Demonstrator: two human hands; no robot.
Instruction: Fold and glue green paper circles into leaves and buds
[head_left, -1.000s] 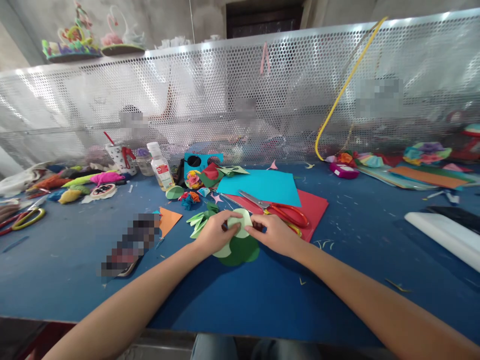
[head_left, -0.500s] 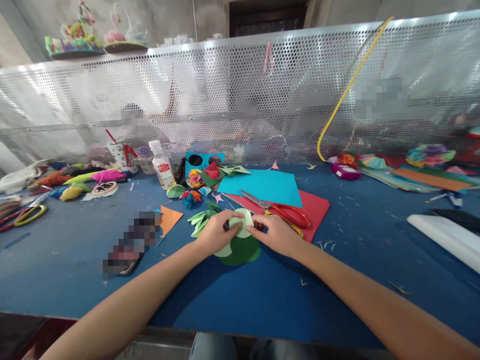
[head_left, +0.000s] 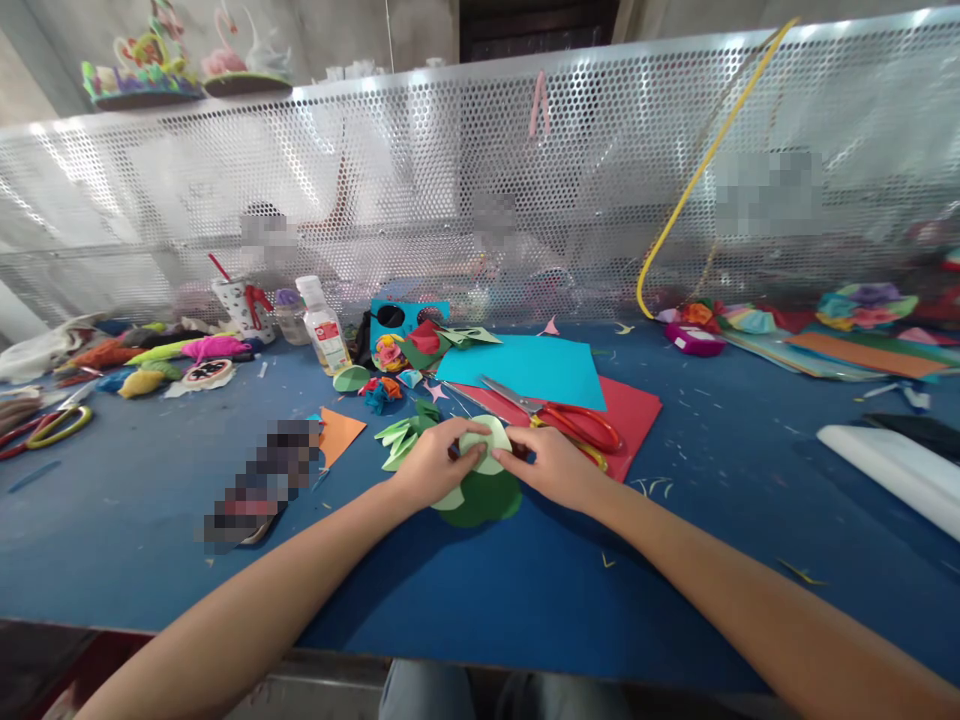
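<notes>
paper disc [head_left: 492,437]: between fingers [head_left: 513,463] | scissors [head_left: 534,407]: on sheets [head_left: 532,360] | phone [head_left: 262,490]: left of disc

The view dips slightly over the last second, so the perforated panel [head_left: 420,160], the front of the desk [head_left: 435,600] and the jeans [head_left: 427,692] sit higher, with a little more of the jeans showing. The yellow strip [head_left: 696,178] leans farther right in view. The pale green disc [head_left: 499,437] sits slightly farther right, and the right hand's [head_left: 555,466] thumb seems to overlap it more.
</notes>
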